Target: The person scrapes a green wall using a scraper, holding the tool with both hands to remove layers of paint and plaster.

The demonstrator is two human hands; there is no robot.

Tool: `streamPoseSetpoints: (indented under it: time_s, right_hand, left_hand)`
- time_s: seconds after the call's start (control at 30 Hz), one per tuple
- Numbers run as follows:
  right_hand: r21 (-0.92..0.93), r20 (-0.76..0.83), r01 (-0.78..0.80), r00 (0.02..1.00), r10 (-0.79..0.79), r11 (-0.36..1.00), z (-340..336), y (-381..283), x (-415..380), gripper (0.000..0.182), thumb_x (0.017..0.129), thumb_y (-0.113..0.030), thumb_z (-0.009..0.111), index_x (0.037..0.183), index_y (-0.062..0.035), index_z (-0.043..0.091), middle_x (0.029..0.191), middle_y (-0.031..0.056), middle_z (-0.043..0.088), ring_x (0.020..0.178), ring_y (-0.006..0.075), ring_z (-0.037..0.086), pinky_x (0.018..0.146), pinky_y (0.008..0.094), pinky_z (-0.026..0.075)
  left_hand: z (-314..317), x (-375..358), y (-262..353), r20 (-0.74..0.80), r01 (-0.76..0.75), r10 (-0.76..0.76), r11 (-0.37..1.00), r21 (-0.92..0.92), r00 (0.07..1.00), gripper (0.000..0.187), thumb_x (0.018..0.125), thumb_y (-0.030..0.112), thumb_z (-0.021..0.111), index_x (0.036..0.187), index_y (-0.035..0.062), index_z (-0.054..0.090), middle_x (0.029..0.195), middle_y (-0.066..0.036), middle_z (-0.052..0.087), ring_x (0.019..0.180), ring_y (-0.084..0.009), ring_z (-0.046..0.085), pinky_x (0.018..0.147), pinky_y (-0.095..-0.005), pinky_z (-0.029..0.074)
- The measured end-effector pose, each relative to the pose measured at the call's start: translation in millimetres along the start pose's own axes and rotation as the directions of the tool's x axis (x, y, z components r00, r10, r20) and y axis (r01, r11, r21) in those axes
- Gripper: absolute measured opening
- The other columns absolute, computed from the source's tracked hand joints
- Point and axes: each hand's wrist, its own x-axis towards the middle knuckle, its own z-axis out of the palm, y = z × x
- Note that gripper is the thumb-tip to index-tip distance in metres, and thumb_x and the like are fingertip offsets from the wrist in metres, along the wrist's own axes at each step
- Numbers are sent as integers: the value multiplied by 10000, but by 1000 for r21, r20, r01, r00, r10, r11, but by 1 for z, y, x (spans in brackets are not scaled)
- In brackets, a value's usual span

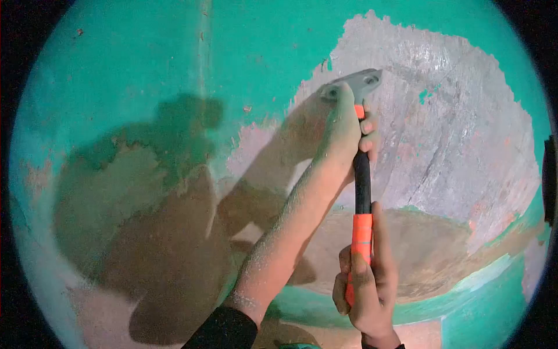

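Note:
A long-handled paint scraper (pixel 362 180) with a black and orange handle stands nearly upright in front of the wall. Its wide grey head (pixel 366 82) lies at the border between green paint and bare plaster. My left hand (pixel 346 125) is wrapped round the upper shaft just under the head, its thumb on the head. Lower down, my right hand (pixel 369 285) grips the orange end of the handle, one finger stretched up along it. Pale dust coats my left forearm. The blade's edge is hard to make out against the plaster.
Green paint (pixel 133 58) covers the wall on the left and top. A large patch of bare grey plaster (pixel 453 128) spreads to the right, with a green fleck in it. My shadow (pixel 157 232) falls across the left side. A dark object (pixel 549 180) shows at the right edge.

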Motion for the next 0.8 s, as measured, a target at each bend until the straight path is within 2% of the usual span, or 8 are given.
streamPoseSetpoints:
  time_s: [0.13, 0.23, 0.37, 0.43, 0.53, 0.67, 0.8]
  right_hand:
    - [45, -13, 27, 1000, -27, 999, 10, -12, 18, 620, 1011, -155, 419, 1540, -12, 130, 743, 17, 480, 415, 27, 375, 361, 184, 304]
    - [28, -22, -20, 1000, 21, 999, 2, -6, 8, 619, 1013, -152, 415, 1541, -11, 123, 738, 11, 483, 415, 26, 374, 367, 182, 312]
    - [-38, -14, 44, 999, -44, 998, 0, 3, 11, 603, 1021, -151, 397, 1538, -4, 123, 702, 0, 452, 407, 30, 377, 363, 191, 312]
    - [-73, -38, 67, 997, -70, 995, 4, 3, 14, 596, 1024, -155, 388, 1534, 7, 126, 692, -1, 445, 407, 31, 377, 364, 196, 311]
    - [-22, -26, 9, 1000, -9, 1000, 1, -1, 7, 599, 1023, -155, 390, 1537, 3, 124, 704, 0, 449, 412, 27, 378, 366, 196, 311]
    - [11, -25, 28, 999, -27, 1000, 3, -3, 17, 610, 1007, -128, 409, 1538, -2, 137, 713, 0, 453, 422, 22, 360, 369, 190, 296]
    - [36, -28, -14, 999, 15, 999, -1, -7, 11, 596, 1008, -108, 398, 1540, -11, 148, 722, 1, 457, 434, 24, 368, 376, 189, 299]
  left_hand:
    - [2, 24, 19, 49, -143, 145, 989, -30, 988, 487, 976, 632, 317, 908, 160, 414, 602, 54, 399, 416, -84, 347, 364, -300, 335]
    - [2, 13, 6, 30, -58, 62, 993, -106, 998, 448, 996, 551, 389, 902, 123, 479, 595, 60, 383, 401, -73, 332, 384, -252, 315]
    - [2, 12, 10, 48, -41, 42, 999, -25, 998, 424, 990, 554, 410, 925, 139, 470, 600, 76, 385, 401, -67, 323, 377, -256, 321]
    - [4, 18, 11, 68, -76, 79, 996, -44, 995, 449, 986, 575, 396, 905, 139, 471, 590, 83, 382, 391, -73, 331, 367, -274, 322]
    - [4, 10, -3, 1, -36, 36, 999, -34, 999, 431, 997, 550, 389, 898, 139, 471, 589, 70, 385, 393, -69, 322, 363, -253, 307]
    - [7, 18, 13, 29, -61, 64, 995, -81, 998, 421, 1000, 536, 393, 893, 136, 471, 592, 61, 387, 396, -67, 317, 366, -247, 294]
    - [3, 26, 12, 67, -152, 158, 985, -83, 985, 419, 998, 538, 386, 888, 141, 461, 595, 58, 388, 401, -71, 321, 371, -253, 296]
